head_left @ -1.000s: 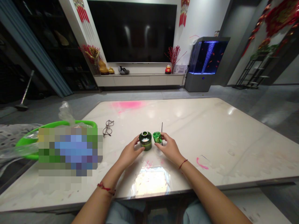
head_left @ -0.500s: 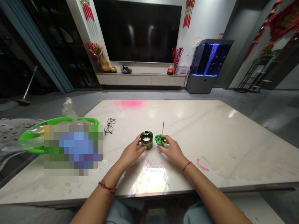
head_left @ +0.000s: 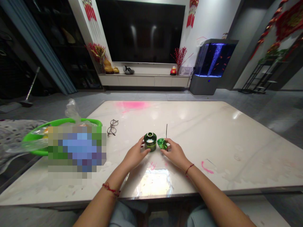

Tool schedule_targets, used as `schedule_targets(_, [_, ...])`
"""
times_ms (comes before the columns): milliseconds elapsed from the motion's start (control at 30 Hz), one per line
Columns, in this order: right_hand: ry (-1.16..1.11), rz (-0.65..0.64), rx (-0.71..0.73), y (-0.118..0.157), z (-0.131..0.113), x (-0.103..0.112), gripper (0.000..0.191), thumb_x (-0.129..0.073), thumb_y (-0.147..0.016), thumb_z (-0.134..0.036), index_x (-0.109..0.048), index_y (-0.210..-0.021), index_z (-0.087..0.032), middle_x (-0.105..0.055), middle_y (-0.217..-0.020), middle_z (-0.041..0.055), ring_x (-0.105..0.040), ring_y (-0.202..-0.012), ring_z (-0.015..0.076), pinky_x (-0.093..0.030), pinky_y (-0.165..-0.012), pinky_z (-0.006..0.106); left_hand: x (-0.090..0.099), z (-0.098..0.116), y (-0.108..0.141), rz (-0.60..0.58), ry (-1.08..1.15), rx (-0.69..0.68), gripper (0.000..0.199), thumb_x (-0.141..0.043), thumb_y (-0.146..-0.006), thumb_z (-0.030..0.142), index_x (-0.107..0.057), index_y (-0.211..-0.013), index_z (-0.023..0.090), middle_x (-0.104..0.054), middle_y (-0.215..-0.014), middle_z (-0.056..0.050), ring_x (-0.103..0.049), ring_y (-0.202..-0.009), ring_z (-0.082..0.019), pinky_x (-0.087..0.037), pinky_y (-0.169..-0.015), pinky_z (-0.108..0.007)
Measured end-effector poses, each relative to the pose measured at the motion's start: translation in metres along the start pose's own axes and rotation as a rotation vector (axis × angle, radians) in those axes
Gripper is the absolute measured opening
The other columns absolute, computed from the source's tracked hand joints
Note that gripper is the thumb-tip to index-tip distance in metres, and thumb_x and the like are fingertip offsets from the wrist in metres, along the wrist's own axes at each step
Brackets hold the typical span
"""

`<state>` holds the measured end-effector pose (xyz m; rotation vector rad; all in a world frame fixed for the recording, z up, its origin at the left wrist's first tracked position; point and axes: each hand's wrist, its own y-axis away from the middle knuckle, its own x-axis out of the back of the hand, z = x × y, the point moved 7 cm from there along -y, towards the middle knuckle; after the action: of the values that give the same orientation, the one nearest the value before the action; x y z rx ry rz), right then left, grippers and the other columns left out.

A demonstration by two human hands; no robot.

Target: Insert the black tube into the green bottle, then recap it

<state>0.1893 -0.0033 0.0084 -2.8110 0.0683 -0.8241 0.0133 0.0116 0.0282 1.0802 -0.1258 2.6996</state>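
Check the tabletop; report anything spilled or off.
A broad pink smear at the far edge, a curved pink streak right of the right hand and faint pink blotches nearer the person than the green glass bottle look odd against the pale marble-look tabletop, perhaps spilled colour. The bottle is upright, without visible damage.

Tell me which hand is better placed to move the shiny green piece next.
Probably the right hand: it holds the shiny green piece, while the left hand is on the green jar beside it.
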Motion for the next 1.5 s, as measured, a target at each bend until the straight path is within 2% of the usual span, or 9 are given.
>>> schedule_targets(267, [0.005,0.055,-0.058,-0.005,0.010,0.011,0.038,-0.058,-0.071,-0.028,-0.051,-0.108,-0.023,-0.065,-0.087,0.0022,-0.061,-0.068,0.0151,-0.046,-0.068,0.029,0.001,0.001,0.000,0.000,0.038,0.035,0.068,-0.056,-0.072,0.032,-0.030,-0.134,0.023,-0.056,-0.121,-0.011,-0.058,-0.103,-0.025,-0.044,-0.086,-0.037])
schedule_targets(467, [0.002,0.074,-0.077,-0.008,0.016,0.020,0.038,-0.057,-0.071,-0.028,-0.051,-0.108,-0.023,-0.066,-0.080,0.0010,-0.061,-0.066,0.0157,-0.046,-0.065,0.028,0.001,0.000,0.001,-0.021,0.023,0.041,0.067,-0.055,-0.073,0.034,-0.029,-0.135,0.025,-0.055,-0.122,-0.011,-0.056,-0.105,-0.025,-0.044,-0.086,-0.037])
schedule_targets(700, [-0.082,0.104,-0.084,-0.008,0.022,0.030,0.038,-0.059,-0.071,-0.028,-0.051,-0.107,-0.022,-0.064,-0.096,0.0048,-0.062,-0.074,0.0161,-0.048,-0.070,0.030,0.003,-0.005,0.003,-0.034,-0.047,0.086,0.067,-0.054,-0.072,0.040,-0.031,-0.133,0.021,-0.052,-0.124,-0.013,-0.054,-0.107,-0.028,-0.042,-0.087,-0.039])
schedule_targets(800, [-0.108,0.097,-0.077,-0.007,0.022,0.031,0.038,-0.059,-0.071,-0.026,-0.051,-0.107,-0.021,-0.064,-0.098,0.0055,-0.062,-0.078,0.0166,-0.048,-0.072,0.031,0.008,-0.005,0.001,0.021,-0.077,0.074,0.065,-0.050,-0.075,0.041,-0.029,-0.132,0.017,-0.047,-0.129,-0.017,-0.052,-0.110,-0.028,-0.041,-0.089,-0.040])
schedule_targets(900, [-0.118,0.087,-0.070,-0.006,0.020,0.030,0.038,-0.060,-0.070,-0.024,-0.052,-0.107,-0.021,-0.064,-0.098,0.0058,-0.062,-0.081,0.0170,-0.048,-0.074,0.032,0.021,0.006,0.002,0.197,-0.123,-0.009,0.057,-0.045,-0.079,0.034,-0.030,-0.131,0.015,-0.042,-0.132,-0.016,-0.047,-0.116,-0.026,-0.038,-0.094,-0.041])
schedule_targets(1000, [-0.123,0.075,-0.055,-0.003,0.016,0.029,0.037,-0.061,-0.069,-0.023,-0.053,-0.106,-0.021,-0.064,-0.098,0.0059,-0.061,-0.084,0.0176,-0.048,-0.077,0.033,0.035,0.032,0.011,0.399,-0.181,-0.188,0.047,-0.043,-0.079,0.025,-0.036,-0.126,0.020,-0.044,-0.130,-0.010,-0.041,-0.121,-0.023,-0.033,-0.100,-0.041])
schedule_targets(1100, [-0.108,0.043,-0.036,0.000,0.007,0.026,0.036,-0.062,-0.069,-0.023,-0.055,-0.104,-0.021,-0.064,-0.099,0.0060,-0.060,-0.088,0.0183,-0.047,-0.081,0.034,0.037,0.056,0.022,0.514,-0.202,-0.332,0.039,-0.041,-0.081,0.021,-0.044,-0.120,0.022,-0.048,-0.126,-0.008,-0.042,-0.119,-0.020,-0.033,-0.101,-0.039])
schedule_targets(1267, [-0.096,-0.024,0.001,0.006,-0.008,0.021,0.039,-0.063,-0.066,-0.021,-0.056,-0.104,-0.020,-0.063,-0.100,0.0047,-0.059,-0.081,0.0156,-0.047,-0.079,0.032,0.014,0.081,0.030,0.409,-0.271,-0.554,0.028,-0.043,-0.083,0.021,-0.055,-0.109,0.025,-0.055,-0.118,-0.005,-0.049,-0.110,-0.020,-0.040,-0.093,-0.039])
schedule_targets(1500, [-0.087,-0.081,0.039,0.009,-0.013,0.017,0.038,-0.060,-0.066,-0.018,-0.057,-0.104,-0.022,-0.064,-0.095,0.0019,-0.056,-0.067,0.0119,-0.048,-0.068,0.028,-0.014,0.083,0.030,0.278,-0.367,-0.665,0.030,-0.044,-0.084,0.020,-0.057,-0.110,0.025,-0.059,-0.117,-0.005,-0.055,-0.104,-0.019,-0.045,-0.089,-0.039])
